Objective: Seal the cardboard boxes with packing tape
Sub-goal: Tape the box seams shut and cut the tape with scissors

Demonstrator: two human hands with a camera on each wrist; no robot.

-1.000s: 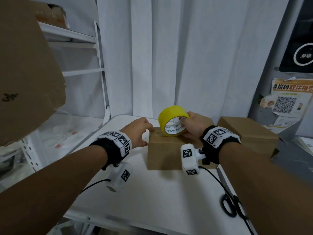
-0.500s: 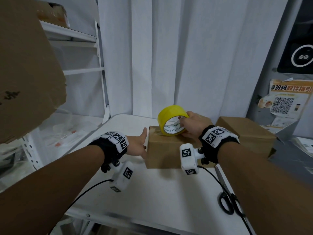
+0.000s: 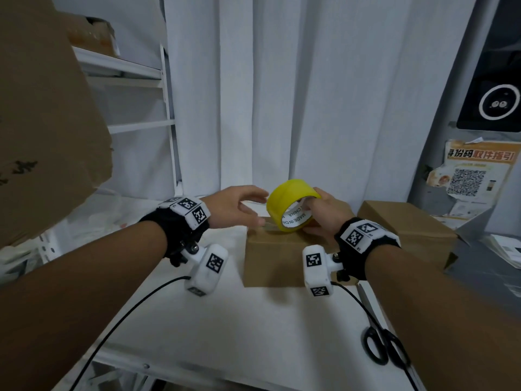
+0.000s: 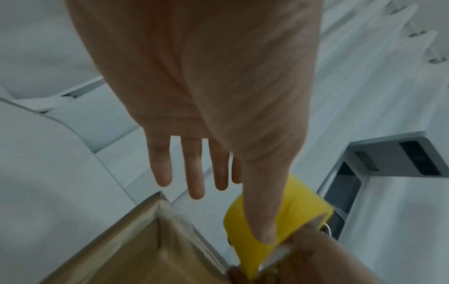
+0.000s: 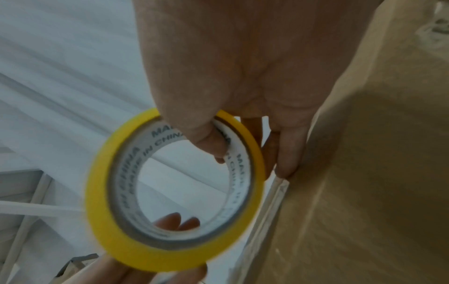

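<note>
Since the earlier frames the left hand (image 3: pixel 235 206) has lifted off the near-left side of the cardboard box (image 3: pixel 282 255) and now hovers above its far-left top corner, fingers (image 4: pixel 194 173) straight and spread, holding nothing; the thumb reaches toward the tape roll. The right hand (image 3: pixel 324 218) has raised the yellow packing tape roll (image 3: pixel 291 206) a little and tilted it, thumb hooked inside the white core, the other fingers curled round the outer band.

The box sits toward the far middle of the white worktop (image 3: pixel 253 334), flaps down, a glossy strip of tape seemingly already laid along its top seam, though the blur leaves that unsure. A second cardboard box (image 3: pixel 406 227) stands at the right edge, just beside the first. Black scissors (image 3: pixel 380 348) lie near the right front edge.

The roll looks light and stiff, best held through the core as it is now. The tape itself is thin, sticky and apt to fold on itself, so the free end wants pinching by its edge. The box looks light enough to slide when tape is pulled, so it likely needs a steadying hand.
</note>
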